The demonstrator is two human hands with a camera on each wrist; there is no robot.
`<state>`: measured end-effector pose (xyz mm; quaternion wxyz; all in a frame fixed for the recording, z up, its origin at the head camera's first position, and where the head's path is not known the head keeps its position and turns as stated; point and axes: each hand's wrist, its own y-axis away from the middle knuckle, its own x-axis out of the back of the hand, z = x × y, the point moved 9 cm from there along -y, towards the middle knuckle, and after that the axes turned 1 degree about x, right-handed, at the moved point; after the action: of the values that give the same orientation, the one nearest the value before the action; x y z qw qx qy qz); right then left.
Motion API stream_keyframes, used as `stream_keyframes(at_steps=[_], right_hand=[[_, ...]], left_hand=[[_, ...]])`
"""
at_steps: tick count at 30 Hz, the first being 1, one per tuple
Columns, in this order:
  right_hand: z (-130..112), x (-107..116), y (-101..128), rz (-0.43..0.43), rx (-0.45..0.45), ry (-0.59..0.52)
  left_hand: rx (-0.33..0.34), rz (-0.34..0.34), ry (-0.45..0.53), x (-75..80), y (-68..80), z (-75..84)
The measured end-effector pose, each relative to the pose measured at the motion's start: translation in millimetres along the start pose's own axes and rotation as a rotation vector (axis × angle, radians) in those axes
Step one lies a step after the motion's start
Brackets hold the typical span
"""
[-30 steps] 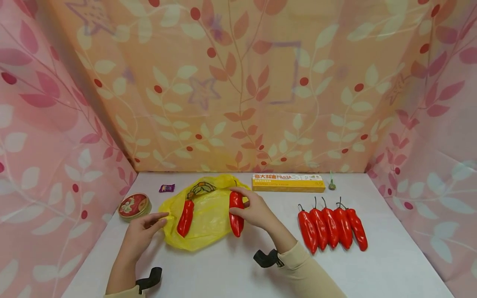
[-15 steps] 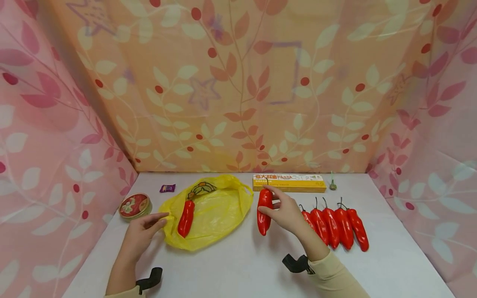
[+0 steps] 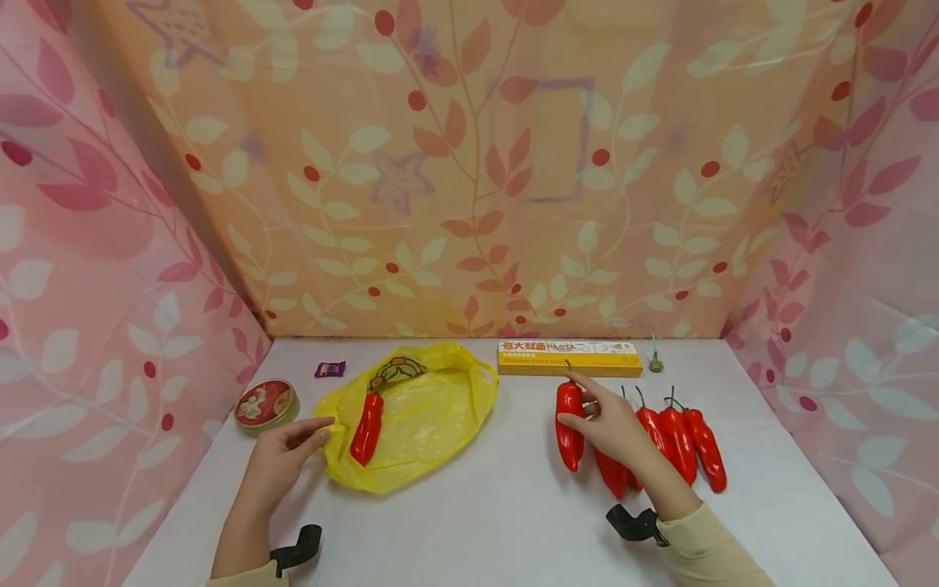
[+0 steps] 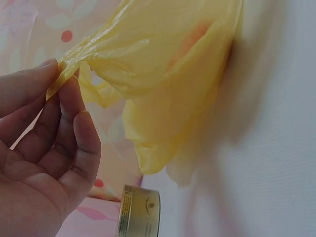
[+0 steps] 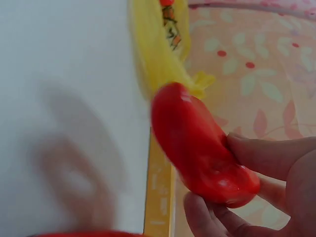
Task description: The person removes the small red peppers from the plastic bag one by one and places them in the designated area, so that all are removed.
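A yellow plastic bag (image 3: 429, 424) lies spread with its mouth wide in the head view, one red chili pepper (image 3: 367, 430) inside it. My left hand (image 3: 270, 469) pinches the bag's left rim between thumb and fingers, as the left wrist view confirms with the gathered plastic (image 4: 71, 69). Above the table on the right, my right hand (image 3: 616, 424) holds another red chili pepper (image 3: 569, 428), stem up, between thumb and fingers. Just beyond this hand, several more chili peppers (image 3: 676, 440) lie in a row, some partly hidden by the hand.
A yellow and white pasta box (image 3: 569, 359) lies along the back wall, beside a small green stemmed item (image 3: 655, 363). On the left are a round red-lidded tin (image 3: 266, 405) and a purple-wrapped sweet (image 3: 330, 369). Patterned cloth walls (image 3: 469, 204) enclose the table.
My right hand has carried its chili pepper to the right, from over the bag's right side to beside the row of peppers. The left hand keeps its place on the rim.
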<state>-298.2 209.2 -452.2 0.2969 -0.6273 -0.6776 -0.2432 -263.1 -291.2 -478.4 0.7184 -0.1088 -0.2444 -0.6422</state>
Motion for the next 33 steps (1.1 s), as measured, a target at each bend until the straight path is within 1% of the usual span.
stream_keyframes(at_steps=[6,13,20,25,29,33], right_hand=[[16.4,-1.4,7.5,-0.037,0.011,0.122],[22.9,-6.0,10.4,-0.063,0.03,0.237],[26.3,-12.8,8.0,-0.055,0.064,0.291],[25.4,-15.4,7.3,-0.049,0.078,0.317],[23.1,-14.5,8.5,-0.047,0.066,0.315],[15.8,-9.9,11.2,-0.032,0.054,0.291]], left_hand=[[0.017,-0.006,-0.009,-1.5,-0.3,-2.3],[0.0,-0.005,-0.006,-1.9,-1.4,-0.2],[0.019,-0.004,0.004,0.2,-0.3,-2.2],[0.001,0.002,-0.005,0.9,-0.4,-1.0],[-0.002,0.006,-0.01,1.3,-0.4,-1.6],[0.001,0.003,-0.005,0.1,-1.1,-1.5]])
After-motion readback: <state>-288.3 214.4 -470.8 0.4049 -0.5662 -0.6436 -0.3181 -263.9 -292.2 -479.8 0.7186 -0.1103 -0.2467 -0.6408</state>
